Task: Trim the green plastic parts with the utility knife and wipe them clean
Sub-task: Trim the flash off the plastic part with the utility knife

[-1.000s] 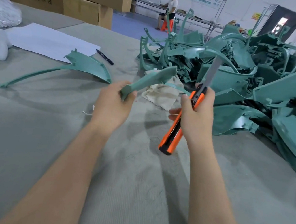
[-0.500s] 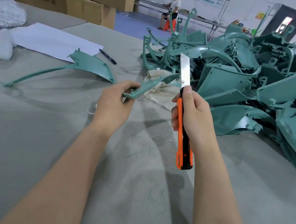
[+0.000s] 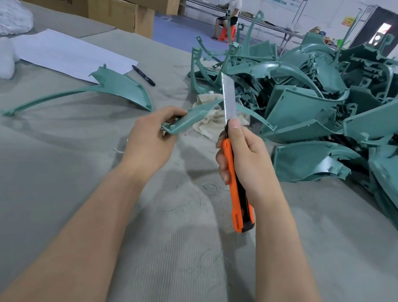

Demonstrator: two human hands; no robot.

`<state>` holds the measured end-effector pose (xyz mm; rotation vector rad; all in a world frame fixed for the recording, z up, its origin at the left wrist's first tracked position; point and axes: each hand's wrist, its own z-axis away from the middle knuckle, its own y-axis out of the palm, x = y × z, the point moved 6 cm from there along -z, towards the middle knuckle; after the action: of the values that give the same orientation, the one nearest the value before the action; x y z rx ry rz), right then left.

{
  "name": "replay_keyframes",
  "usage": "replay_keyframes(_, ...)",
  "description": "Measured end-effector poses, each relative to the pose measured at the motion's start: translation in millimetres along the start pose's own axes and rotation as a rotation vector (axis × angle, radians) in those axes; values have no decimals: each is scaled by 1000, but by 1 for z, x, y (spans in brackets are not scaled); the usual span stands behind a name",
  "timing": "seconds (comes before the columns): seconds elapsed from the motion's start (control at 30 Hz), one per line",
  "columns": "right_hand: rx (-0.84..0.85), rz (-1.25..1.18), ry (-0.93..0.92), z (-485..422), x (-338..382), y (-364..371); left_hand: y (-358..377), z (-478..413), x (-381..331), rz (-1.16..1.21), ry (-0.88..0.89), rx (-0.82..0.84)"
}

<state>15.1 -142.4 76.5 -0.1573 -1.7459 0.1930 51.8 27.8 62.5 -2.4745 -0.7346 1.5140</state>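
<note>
"Green part (image 3: 192,117), which way does it run?"
"Long axis slants up and away to the right, over the grey felt table (image 3: 59,181); my left hand (image 3: 150,138) pinches its near end."
"And the knife (image 3: 236,195)?"
"My right hand (image 3: 245,163) is curled round the orange handle, steel blade up, crossing just in front of the part's far tip. Behind lie a crumpled rag (image 3: 209,126) and a heap (image 3: 327,113) of curved, ribbed plastic pieces."

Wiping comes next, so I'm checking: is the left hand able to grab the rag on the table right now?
Probably not yet. The left hand grips a green plastic part, so it is occupied. The rag itself lies just beyond it, seemingly within easy reach once the part is set down.
</note>
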Motion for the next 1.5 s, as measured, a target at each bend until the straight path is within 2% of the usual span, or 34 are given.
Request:
replay_keyframes(0.33,295,-165,70,9,2,18,-4,-2,-1,66,29,-34)
replay_keyframes(0.43,438,-120,62,15,6,32,1,-3,5,42,-42,-9)
replay_keyframes(0.53,606,-25,75,24,5,57,13,1,4,327,-170,148)
replay_keyframes(0.57,622,-38,71,25,6,60,12,1,2,391,-181,137)
replay_keyframes(0.63,562,-123,22,22,14,52,4,-1,0,343,-120,29)
replay_keyframes(0.73,264,-204,-84,9,22,24,-11,1,-8,-127,64,-164)
replay_keyframes(0.83,-22,-137,-78,1,14,8,-9,1,-17,-255,140,-149)
replay_keyframes(0.93,-132,-101,-26,-4,3,3,-2,7,-26,-370,180,-149)
replay_keyframes(1.0,-192,-135,-11,-6,0,-2,-4,10,-26,-397,99,-217)
replay_keyframes(1.07,-251,-202,-9,-8,-3,-9,-10,9,-16,-142,-94,-271)
replay_keyframes(1.13,-281,-245,-7,-9,-6,-12,-8,6,2,460,-424,-209)
replay_keyframes(1.2,-271,-247,-8,-9,-7,-11,13,8,6,1095,-694,4)
replay_keyframes(1.23,-250,-245,-15,-9,-7,-8,21,11,0,1216,-732,134)
replay_keyframes(1.3,-194,-230,-48,-8,-4,0,35,19,-12,1204,-689,308)
replay_keyframes(1.33,-173,-204,-67,-7,-2,3,40,21,-15,1184,-672,305)
replay_keyframes(1.4,-180,-106,-102,-7,2,4,40,20,-15,1202,-676,164)
replay_keyframes(1.5,-289,-1,-152,-5,8,-6,26,14,-13,1317,-643,-6)
